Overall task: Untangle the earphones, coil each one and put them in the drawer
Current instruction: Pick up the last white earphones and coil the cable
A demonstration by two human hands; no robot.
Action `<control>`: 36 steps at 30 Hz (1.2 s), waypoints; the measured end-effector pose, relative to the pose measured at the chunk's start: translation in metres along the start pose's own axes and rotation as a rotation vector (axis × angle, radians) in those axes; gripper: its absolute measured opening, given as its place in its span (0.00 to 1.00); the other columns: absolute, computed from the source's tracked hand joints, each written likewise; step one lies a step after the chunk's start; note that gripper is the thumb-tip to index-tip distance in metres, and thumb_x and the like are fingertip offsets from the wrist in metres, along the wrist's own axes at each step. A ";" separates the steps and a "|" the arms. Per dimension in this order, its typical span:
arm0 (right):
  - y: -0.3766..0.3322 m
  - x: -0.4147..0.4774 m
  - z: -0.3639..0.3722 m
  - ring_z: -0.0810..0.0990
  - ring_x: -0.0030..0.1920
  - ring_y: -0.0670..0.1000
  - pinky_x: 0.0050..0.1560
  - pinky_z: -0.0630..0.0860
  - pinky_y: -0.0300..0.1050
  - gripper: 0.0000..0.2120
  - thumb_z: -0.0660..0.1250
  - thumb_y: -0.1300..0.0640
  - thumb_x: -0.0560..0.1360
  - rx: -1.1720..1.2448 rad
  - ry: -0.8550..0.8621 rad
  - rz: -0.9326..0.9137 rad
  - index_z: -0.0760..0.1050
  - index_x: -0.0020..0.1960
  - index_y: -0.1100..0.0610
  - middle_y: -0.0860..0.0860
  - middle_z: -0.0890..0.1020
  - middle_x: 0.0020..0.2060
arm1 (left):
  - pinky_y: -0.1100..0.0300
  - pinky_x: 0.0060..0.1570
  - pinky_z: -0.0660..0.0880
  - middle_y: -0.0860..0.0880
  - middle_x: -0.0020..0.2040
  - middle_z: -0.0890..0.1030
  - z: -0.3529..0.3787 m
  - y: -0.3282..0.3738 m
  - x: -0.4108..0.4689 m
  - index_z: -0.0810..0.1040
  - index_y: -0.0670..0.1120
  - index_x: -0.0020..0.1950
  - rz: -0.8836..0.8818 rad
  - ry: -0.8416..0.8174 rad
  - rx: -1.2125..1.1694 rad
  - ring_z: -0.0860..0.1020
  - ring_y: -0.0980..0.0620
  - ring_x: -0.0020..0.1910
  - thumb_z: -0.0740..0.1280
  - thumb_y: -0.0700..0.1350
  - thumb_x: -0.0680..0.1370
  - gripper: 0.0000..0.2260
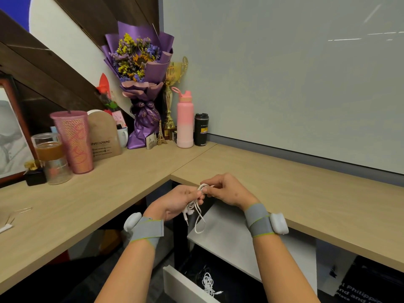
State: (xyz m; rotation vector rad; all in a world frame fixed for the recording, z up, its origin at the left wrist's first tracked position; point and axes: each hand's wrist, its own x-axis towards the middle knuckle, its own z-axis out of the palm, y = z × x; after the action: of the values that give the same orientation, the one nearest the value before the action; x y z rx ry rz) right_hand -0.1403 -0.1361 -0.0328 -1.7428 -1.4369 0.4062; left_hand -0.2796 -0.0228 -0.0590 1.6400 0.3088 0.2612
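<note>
White earphones (pixel 196 209) hang between my two hands just in front of the desk's inner corner. My left hand (pixel 177 204) grips the bunched cable, with the earbuds and a loop dangling below it. My right hand (pixel 227 191) pinches the top of the same cable, fingers curled. Below, a white drawer (pixel 181 285) stands pulled open, and a second coiled white earphone (pixel 208 283) lies inside it on the dark bottom.
The L-shaped wooden desk (pixel 284 184) wraps around me. In its back left corner stand a purple bouquet (pixel 142 84), a gold trophy (pixel 172 92), a pink bottle (pixel 185 121), a black tumbler (pixel 201 129), a pink cup (pixel 73 141) and a glass jar (pixel 51 158).
</note>
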 end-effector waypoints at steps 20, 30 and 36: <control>0.021 0.000 0.022 0.74 0.30 0.41 0.34 0.68 0.24 0.06 0.69 0.59 0.74 0.016 0.376 0.108 0.84 0.44 0.57 0.48 0.80 0.31 | 0.44 0.71 0.44 0.55 0.42 0.76 0.014 -0.011 0.013 0.71 0.53 0.48 0.024 0.288 1.300 0.72 0.50 0.54 0.53 0.38 0.77 0.12; 0.026 -0.004 0.050 0.71 0.61 0.44 0.60 0.60 0.44 0.24 0.46 0.42 0.81 0.557 0.024 0.443 0.69 0.66 0.55 0.51 0.80 0.59 | 0.52 0.56 0.65 0.57 0.34 0.74 0.011 -0.004 0.024 0.73 0.52 0.37 0.058 0.566 0.415 0.73 0.52 0.39 0.53 0.51 0.83 0.17; 0.017 -0.014 0.040 0.81 0.34 0.46 0.36 0.71 0.32 0.13 0.57 0.53 0.81 0.452 -0.164 0.303 0.77 0.50 0.59 0.49 0.73 0.30 | 0.47 0.57 0.67 0.56 0.36 0.74 -0.012 -0.006 0.019 0.72 0.51 0.37 0.040 0.601 0.414 0.72 0.50 0.41 0.53 0.49 0.83 0.17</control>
State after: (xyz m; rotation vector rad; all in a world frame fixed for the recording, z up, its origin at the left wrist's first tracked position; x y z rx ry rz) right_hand -0.1612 -0.1339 -0.0738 -1.5759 -1.0787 0.9756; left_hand -0.2663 -0.0040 -0.0642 1.9485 0.8284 0.7650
